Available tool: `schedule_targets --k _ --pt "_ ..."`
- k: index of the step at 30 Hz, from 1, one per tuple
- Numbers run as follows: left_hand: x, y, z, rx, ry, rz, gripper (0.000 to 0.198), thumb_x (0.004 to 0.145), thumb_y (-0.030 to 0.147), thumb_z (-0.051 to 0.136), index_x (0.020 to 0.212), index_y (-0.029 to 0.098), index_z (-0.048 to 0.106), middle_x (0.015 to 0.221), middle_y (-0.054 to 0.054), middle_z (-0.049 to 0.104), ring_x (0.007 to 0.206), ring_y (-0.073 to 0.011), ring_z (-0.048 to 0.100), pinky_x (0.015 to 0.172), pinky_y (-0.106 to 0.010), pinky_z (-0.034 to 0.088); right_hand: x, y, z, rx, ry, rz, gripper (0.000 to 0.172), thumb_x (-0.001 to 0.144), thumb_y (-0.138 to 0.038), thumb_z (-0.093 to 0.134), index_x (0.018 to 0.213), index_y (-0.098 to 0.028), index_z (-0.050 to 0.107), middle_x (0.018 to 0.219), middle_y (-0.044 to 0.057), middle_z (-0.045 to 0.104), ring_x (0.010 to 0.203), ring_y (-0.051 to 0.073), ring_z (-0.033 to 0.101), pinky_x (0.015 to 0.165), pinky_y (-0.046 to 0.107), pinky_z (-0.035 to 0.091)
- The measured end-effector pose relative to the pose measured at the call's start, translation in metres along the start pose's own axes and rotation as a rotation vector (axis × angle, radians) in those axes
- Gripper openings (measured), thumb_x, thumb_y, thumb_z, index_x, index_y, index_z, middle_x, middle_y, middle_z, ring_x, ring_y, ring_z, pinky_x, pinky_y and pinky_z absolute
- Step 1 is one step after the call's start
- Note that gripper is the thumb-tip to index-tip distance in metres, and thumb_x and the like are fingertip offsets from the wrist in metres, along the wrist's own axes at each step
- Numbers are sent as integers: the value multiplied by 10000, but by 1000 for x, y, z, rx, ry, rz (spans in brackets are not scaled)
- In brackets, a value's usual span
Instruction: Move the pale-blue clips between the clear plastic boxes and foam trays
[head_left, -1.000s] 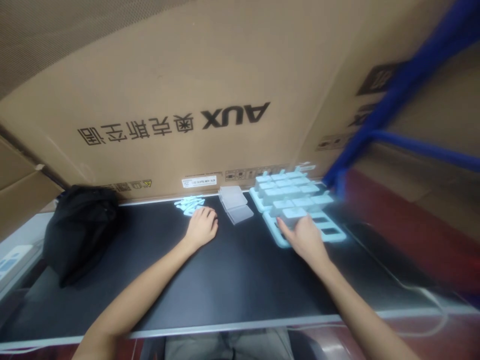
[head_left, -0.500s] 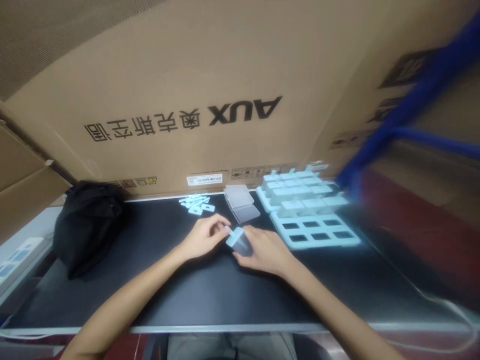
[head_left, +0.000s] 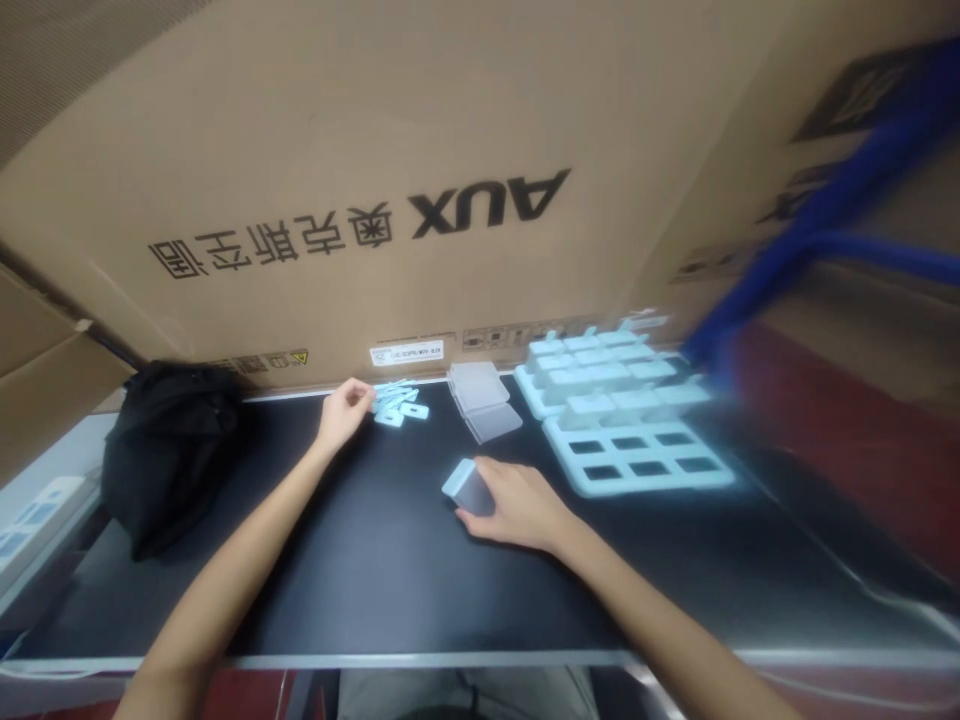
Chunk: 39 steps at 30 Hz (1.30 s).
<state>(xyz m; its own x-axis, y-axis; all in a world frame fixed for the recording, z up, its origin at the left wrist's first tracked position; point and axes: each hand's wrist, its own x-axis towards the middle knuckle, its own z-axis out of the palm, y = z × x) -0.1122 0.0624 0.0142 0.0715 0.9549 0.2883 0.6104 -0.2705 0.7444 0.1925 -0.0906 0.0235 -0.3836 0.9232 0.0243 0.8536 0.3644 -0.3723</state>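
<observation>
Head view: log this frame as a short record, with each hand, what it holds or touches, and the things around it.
Left hand: at the edge of the pile of small pale blue pieces; grip unclear.
Right hand: grips a small pale case; unclear whether it rests on the black table.
Between hands and wall: stack of clear cases, untouched.
Right side: pale blue tray, far rows filled with blocks, near slots empty.
Left side: black bag.
Behind: cardboard box printed AUX.

Dim, even light is falling. The pale tray (head_left: 581,482) is glowing overexposed against the dark tabletop (head_left: 375,570). Blur is softening the blue frame (head_left: 817,215), the right hand (head_left: 517,505) and its clear case (head_left: 465,487).
</observation>
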Motion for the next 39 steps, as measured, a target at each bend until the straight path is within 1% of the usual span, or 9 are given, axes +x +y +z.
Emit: schedule_targets --k 8,14,16,20,23,27,33,36,39 --pt "2 -4 2 246 12 48 117 893 343 654 921 251 721 973 -16 753 731 -177 625 755 -286 461 0 -1 0 26 -27 1 345 812 -510 655 962 -206 589 1010 74 738 876 273 706 710 331 422" --pt "-16 24 3 384 62 99 202 962 371 580 1044 250 720 1136 -51 709 758 -177 634 752 -295 473 0 0 -2 27 -30 -7 350 820 -513 646 979 -206 591 1025 79 740 902 283 710 717 333 425" --pt "-33 45 9 295 -56 144 245 994 406 534 1053 240 705 1041 -43 734 780 -187 654 768 -297 482 -1 1 -1 13 -32 -16 359 817 -520 646 975 -203 593 1020 82 739 902 285 710 713 333 425" --pt "-79 93 27 128 -483 161 285 1022 463 493 1095 269 689 867 -1 758 754 -183 685 682 -276 467 -1 1 4 -7 -37 -46 400 810 -532 645 1018 -192 605 1030 91 738 915 290 712 725 336 433" --pt "-102 116 38 182 -621 170 276 985 514 558 978 261 668 754 23 723 635 -168 646 575 -262 394 -3 0 7 13 -20 -87 389 812 -513 642 1039 -199 607 1016 75 736 925 276 710 730 328 437" --pt "-106 122 42 268 -643 192 396 1021 544 471 805 230 579 701 2 663 601 -166 608 564 -265 355 -4 -2 7 -3 -3 -89 369 809 -516 643 995 -201 598 984 68 732 902 272 709 706 329 431" --pt "-95 115 35 216 -690 249 463 1077 476 340 744 216 530 692 -7 623 601 -155 567 609 -274 372 -5 -3 1 -28 -33 -64 391 823 -545 628 995 -195 600 1016 84 739 913 292 713 709 341 427" --pt "-79 101 27 194 -600 193 501 1083 468 316 704 207 518 657 4 598 603 -151 557 631 -274 384 -6 -3 -2 -36 -35 -31 364 816 -528 643 963 -199 595 1007 83 737 888 284 709 698 337 420" --pt "-50 80 18 264 -391 153 487 1062 483 379 703 203 550 657 2 608 630 -166 571 657 -279 389 -6 -2 -2 -26 -37 -19 347 825 -514 651 964 -201 590 998 74 723 872 275 702 691 332 422"
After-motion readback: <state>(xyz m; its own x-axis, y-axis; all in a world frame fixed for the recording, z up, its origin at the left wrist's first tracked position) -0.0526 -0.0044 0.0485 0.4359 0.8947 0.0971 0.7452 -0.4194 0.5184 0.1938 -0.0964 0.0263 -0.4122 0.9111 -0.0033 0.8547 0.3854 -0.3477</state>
